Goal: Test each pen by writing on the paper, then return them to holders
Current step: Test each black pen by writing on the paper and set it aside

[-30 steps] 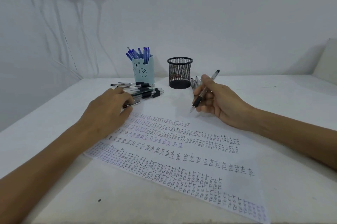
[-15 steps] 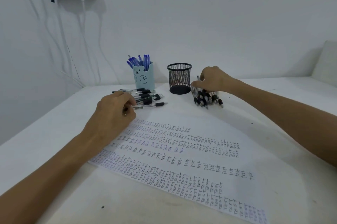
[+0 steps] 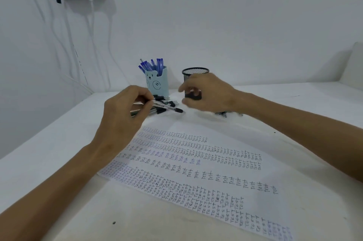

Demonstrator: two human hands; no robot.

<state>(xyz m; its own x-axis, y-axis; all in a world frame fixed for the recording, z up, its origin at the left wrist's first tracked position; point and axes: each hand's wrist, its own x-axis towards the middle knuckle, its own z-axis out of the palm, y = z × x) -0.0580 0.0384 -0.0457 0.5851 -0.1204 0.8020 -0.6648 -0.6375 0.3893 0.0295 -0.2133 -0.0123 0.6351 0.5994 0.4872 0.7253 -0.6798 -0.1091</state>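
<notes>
1. Presently: desk (image 3: 137,211) carries everything. The paper (image 3: 196,162) lies flat at its centre, largely filled with rows of handwritten "test" marks, mostly black and some blue. Judged: testing is well advanced.
2. Left hand (image 3: 121,121): fingers grip one black-capped pen (image 3: 170,108) by the barrel, cap end pointing right, just over the left pile of black pens (image 3: 163,101).
3. Right hand (image 3: 210,93): hovers in front of the mesh holder (image 3: 194,71), fingers loosely curved, nothing seen in them. Slightly blurred.
4. Bear holder (image 3: 157,85) stands left of the mesh one and holds the blue pens (image 3: 152,64) upright. Judged: blue set tested and returned.
5. Mesh holder shows no pens above its rim. A second small pile (image 3: 223,113) lies under the right wrist, mostly hidden. Judged: the black pens remain to be finished and returned.
</notes>
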